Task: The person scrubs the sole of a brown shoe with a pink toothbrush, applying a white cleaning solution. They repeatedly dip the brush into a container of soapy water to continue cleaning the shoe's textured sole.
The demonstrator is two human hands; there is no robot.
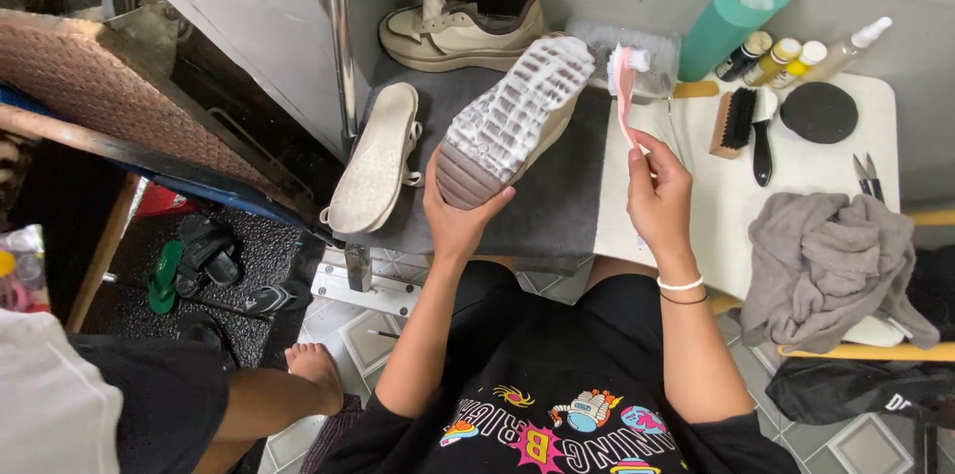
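While the head camera looks down past a black printed shirt, a white worktop [736, 205] runs along a grey wall, with a dark grey mat [557, 186] spread over its left part and tiled floor below. On the worktop lie a wooden brush [734, 122], a black round pad [818, 112], small bottles [781, 58], a teal roll [734, 16] and a crumpled grey cloth [826, 265]. 1 beige shoe [468, 26] stands at the wall; an insole [376, 161] lies beside it.

The left hand [460, 215] has its fingers wrapped around the heel of a foamy upturned shoe [517, 116], sole up above the mat, its long axis slanting from heel near the body to toe up-right. The right hand [657, 190] pinches a pink brush [625, 86] upright, bristles beside the toe.
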